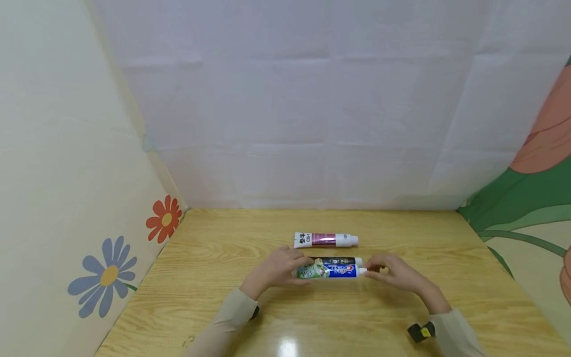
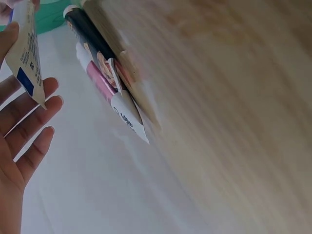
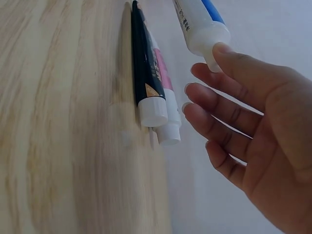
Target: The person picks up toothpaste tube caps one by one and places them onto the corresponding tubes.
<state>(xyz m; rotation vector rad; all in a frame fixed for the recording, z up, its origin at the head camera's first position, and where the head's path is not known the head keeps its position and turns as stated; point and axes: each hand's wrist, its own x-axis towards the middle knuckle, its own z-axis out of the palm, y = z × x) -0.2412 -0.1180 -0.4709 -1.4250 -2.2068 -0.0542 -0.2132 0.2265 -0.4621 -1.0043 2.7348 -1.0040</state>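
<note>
A blue and green toothpaste tube (image 1: 332, 271) is held off the table, lying level between both hands. At its flat crimped end, my left hand (image 1: 280, 268) pinches it, with the thumb on one face and fingers on the other. Thumb and index finger of my right hand (image 3: 258, 112) pinch the narrow white cap (image 3: 212, 61); the other fingers are loosely bent. Behind the held tube, a black toothpaste tube (image 3: 145, 68) with a white cap lies on the table, partly hidden in the head view. Farther back lies a pink and white tube (image 1: 325, 240) with dark writing.
The wood-grain table (image 1: 223, 233) ends at a white cloth backdrop (image 1: 285, 124). A wall with painted flowers (image 1: 108, 275) stands on the left, and another with large painted leaves (image 1: 513, 208) on the right. Both wrists carry dark straps.
</note>
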